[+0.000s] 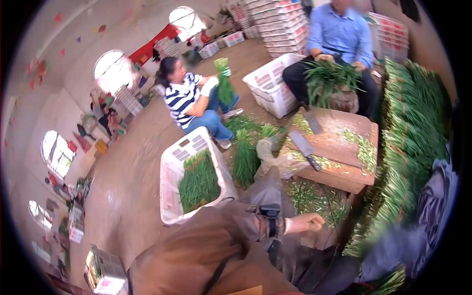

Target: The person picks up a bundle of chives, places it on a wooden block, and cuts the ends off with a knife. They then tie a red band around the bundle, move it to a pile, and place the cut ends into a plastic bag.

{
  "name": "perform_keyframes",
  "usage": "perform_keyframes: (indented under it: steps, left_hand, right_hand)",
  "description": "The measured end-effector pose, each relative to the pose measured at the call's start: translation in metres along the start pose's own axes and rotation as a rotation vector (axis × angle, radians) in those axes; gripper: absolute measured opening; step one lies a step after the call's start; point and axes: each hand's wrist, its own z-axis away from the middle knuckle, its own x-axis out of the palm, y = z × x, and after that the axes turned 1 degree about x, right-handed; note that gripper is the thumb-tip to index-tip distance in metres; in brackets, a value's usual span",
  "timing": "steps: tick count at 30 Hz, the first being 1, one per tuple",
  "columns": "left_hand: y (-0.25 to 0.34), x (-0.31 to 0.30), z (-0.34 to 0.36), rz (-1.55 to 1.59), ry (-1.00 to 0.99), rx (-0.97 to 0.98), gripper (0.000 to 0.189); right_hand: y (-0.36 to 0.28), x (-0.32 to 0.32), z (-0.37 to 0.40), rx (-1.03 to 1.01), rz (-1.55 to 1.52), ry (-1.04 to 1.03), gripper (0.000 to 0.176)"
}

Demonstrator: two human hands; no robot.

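My left hand (307, 223) reaches out from a sleeve with a black strapped device (270, 216) at the wrist. Its fingers are loosely curled together, and I see nothing in them. Below it, cut green scraps (314, 196) litter the floor. Just beyond stands a low wooden chopping table (339, 132), strewn with pale trimmings. A cleaver (301, 142) lies across it, and a second blade (311, 120) rests near its far edge. My right hand does not show. A blurred grey-purple cloth (418, 221), perhaps a sleeve, hangs at the right.
Bundled green stalks (408, 132) are stacked along the right. A white crate (164, 191) holds more greens. One person (191, 98) squats with a bundle; another (339, 37) sits holding loose greens beside a white crate (273, 86). Upright bundles (243, 157) stand left of the table.
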Motion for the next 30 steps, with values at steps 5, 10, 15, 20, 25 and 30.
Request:
perform_keyframes:
  steps: [5, 10, 15, 20, 25, 30]
  left_hand:
    - [0.062, 0.0, 0.016, 0.045, -0.027, 0.234, 0.081]
    - [0.093, -0.003, 0.061, 0.087, 0.393, 0.753, 0.095]
    - [0.086, -0.071, 0.104, 0.542, 0.378, 0.586, 0.091]
    - [0.081, -0.113, 0.137, 0.787, 0.389, 0.523, 0.087]
    - [0.095, -0.131, 0.126, 0.992, 0.289, 0.516, 0.067]
    - [0.106, -0.146, 0.099, 0.78, 0.474, 0.54, 0.063]
  right_hand:
    - [-0.168, 0.067, 0.042, -0.497, 0.273, 0.076, 0.06]
    - [-0.236, 0.205, 0.088, -1.304, 0.51, 0.176, 0.082]
    - [-0.26, 0.311, 0.218, -1.059, 0.3, -0.67, 0.074]
    - [-0.253, 0.341, 0.264, -1.25, 0.233, -0.71, 0.08]
    - [-0.265, 0.323, 0.231, -0.893, 0.098, -1.103, 0.077]
    - [-0.276, 0.344, 0.098, -0.329, -0.271, -1.097, 0.033]
